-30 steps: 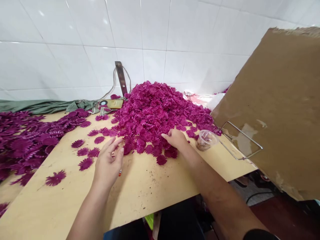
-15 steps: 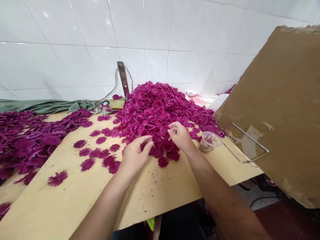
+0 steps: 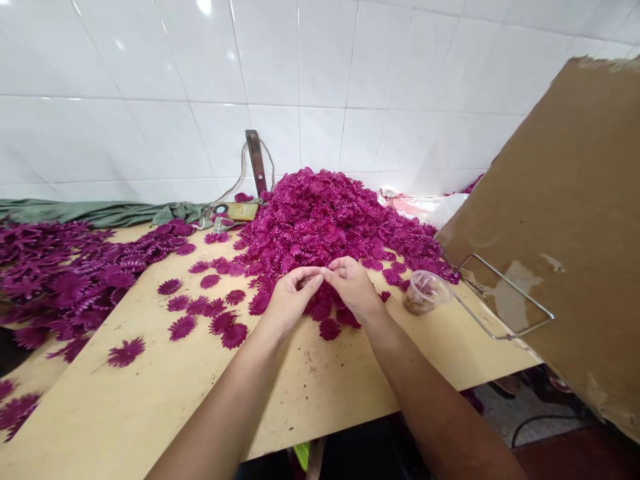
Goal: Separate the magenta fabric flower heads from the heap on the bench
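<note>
My left hand [image 3: 294, 297] and my right hand [image 3: 351, 285] meet at their fingertips above the front of a big heap of magenta flower-shaped pieces [image 3: 320, 213]. Thumb and fingers of each hand are pinched together. Whatever lies between them is too small or hidden to make out. A few loose magenta flower pieces [image 3: 329, 329] lie on the board just below the hands, and more are scattered to the left. A clear plastic cup [image 3: 427, 293] with small brownish contents stands to the right of my right hand.
A large cardboard sheet [image 3: 560, 220] leans at the right, with a bent metal wire frame [image 3: 530, 327] before it. A second magenta pile [image 3: 70, 280] spreads at the left. By the tiled wall stand a yellow device [image 3: 243, 212] and a metal bracket [image 3: 256, 163]; green cloth [image 3: 100, 215] lies behind.
My two hands, apart half a second ago, have come together so their fingertips touch. The whole view has shifted slightly, with things appearing a little further right.
</note>
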A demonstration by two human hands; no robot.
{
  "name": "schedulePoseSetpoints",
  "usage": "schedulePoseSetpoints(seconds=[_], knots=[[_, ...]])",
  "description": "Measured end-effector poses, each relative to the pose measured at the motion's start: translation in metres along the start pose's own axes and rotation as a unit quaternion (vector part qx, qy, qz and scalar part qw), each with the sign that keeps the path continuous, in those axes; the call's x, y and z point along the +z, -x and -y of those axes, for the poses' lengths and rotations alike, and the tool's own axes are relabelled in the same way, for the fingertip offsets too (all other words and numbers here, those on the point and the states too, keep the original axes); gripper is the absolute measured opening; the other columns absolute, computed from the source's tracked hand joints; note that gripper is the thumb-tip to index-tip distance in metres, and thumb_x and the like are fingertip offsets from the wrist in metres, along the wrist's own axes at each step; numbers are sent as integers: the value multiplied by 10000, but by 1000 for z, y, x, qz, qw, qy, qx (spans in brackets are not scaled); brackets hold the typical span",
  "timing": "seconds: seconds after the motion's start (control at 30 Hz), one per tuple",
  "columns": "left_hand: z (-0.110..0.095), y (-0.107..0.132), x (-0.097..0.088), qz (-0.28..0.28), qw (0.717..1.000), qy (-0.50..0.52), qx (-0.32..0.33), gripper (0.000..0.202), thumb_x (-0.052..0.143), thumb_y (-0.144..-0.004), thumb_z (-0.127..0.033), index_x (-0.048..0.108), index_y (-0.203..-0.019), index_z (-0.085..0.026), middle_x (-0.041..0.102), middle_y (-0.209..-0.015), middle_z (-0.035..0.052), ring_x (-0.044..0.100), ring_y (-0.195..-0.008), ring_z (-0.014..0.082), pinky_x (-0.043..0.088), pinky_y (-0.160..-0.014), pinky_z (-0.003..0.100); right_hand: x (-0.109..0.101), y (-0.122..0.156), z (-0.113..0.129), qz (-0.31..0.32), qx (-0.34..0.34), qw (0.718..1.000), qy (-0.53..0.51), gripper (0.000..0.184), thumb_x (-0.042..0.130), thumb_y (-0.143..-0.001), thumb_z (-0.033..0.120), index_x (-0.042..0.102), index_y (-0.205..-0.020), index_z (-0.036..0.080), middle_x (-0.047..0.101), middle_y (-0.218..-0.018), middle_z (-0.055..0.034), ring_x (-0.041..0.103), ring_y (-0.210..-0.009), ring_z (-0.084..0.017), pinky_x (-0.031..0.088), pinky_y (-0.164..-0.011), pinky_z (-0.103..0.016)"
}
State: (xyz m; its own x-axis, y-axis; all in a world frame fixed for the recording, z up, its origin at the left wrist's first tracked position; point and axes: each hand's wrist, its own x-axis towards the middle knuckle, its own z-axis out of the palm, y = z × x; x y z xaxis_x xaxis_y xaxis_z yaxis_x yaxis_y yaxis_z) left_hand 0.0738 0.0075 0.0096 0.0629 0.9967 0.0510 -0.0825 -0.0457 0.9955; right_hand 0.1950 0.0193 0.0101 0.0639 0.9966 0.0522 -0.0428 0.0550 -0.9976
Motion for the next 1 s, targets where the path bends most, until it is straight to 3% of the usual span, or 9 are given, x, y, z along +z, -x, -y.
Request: schedulePoseSetpoints(seconds=[0.17, 0.27, 0.4, 0.5, 0.57, 0.67, 0.73, 0.9, 1.0], knots=[[-11, 5, 5, -10, 999, -45, 25, 35, 630, -641, -177, 608, -642, -150, 620, -623, -21, 549, -602, 98, 436, -636, 234, 7, 5, 5, 24, 46, 998, -47, 408, 721, -483, 432, 472, -675, 172, 473, -506, 80, 416, -466, -54, 317, -470, -204], [-11, -2, 8, -26, 993, -100, 48, 84, 602, -667, -142, 562, -594, -156, 557, -550, -45, 504, -540, 83, 417, -574, 212, 10, 6, 6, 16, 53, 996, -72, 428, 736, -461, 457, 487, -661, 173, 487, -520, 71, 424, -461, -56, 316, -443, -196], [-9, -25, -11, -132, 969, -199, 64, 129, 497, -766, -160, 548, -648, -159, 562, -601, -31, 526, -583, 91, 432, -598, 215, -4, 1, 6, -37, 39, 995, -88, 415, 746, -431, 442, 508, -654, 185, 518, -572, 51, 466, -501, -72, 378, -461, -202], [-13, -39, -42, -200, 944, -254, 64, 91, 484, -780, -157, 571, -759, -145, 604, -720, 16, 563, -683, 121, 450, -684, 255, -33, -9, 3, -116, -6, 993, -18, 362, 693, -485, 445, 527, -701, 207, 541, -611, 22, 508, -548, -115, 432, -515, -259], [-19, -44, -65, -219, 925, -304, 70, 147, 573, -717, -138, 590, -863, -144, 627, -899, 58, 573, -858, 153, 435, -804, 281, -54, -17, -1, -144, -38, 982, 121, 310, 658, -520, 409, 536, -728, 214, 562, -643, -15, 531, -591, -159, 440, -553, -310], [-31, -43, -106, -247, 886, -388, 65, 296, 587, -701, -133, 595, -993, -183, 566, -1152, 71, 490, -1095, 187, 357, -949, 317, -76, -23, -11, -120, -108, 910, 383, 264, 554, -614, 406, 591, -790, 213, 604, -735, -88, 564, -690, -246, 422, -607, -388], [-38, -37, -141, -276, 852, -444, 31, 257, 508, -752, -132, 617, -974, -200, 578, -1145, 58, 498, -1092, 192, 354, -955, 329, -82, -22, -17, -91, -151, 856, 485, 291, 464, -678, 436, 618, -800, 221, 629, -779, -107, 572, -731, -282, 414, -619, -408], [-39, -14, -231, -363, 727, -575, -97, 324, 455, -779, -214, 606, -1048, -114, 517, -1207, 200, 426, -1153, 365, 335, -919, 501, -83, -15, -23, -76, -134, 829, 538, 358, 327, -761, 459, 587, -702, 221, 650, -747, -110, 583, -678, -270, 426, -584, -379], [-32, -4, -262, -361, 675, -627, -147, 356, 481, -748, -235, 607, -1037, -70, 515, -1190, 254, 425, -1136, 410, 345, -880, 530, -84, -15, -23, -81, -134, 821, 549, 366, 302, -782, 436, 569, -661, 216, 652, -762, -116, 593, -722, -263, 446, -638, -380]])
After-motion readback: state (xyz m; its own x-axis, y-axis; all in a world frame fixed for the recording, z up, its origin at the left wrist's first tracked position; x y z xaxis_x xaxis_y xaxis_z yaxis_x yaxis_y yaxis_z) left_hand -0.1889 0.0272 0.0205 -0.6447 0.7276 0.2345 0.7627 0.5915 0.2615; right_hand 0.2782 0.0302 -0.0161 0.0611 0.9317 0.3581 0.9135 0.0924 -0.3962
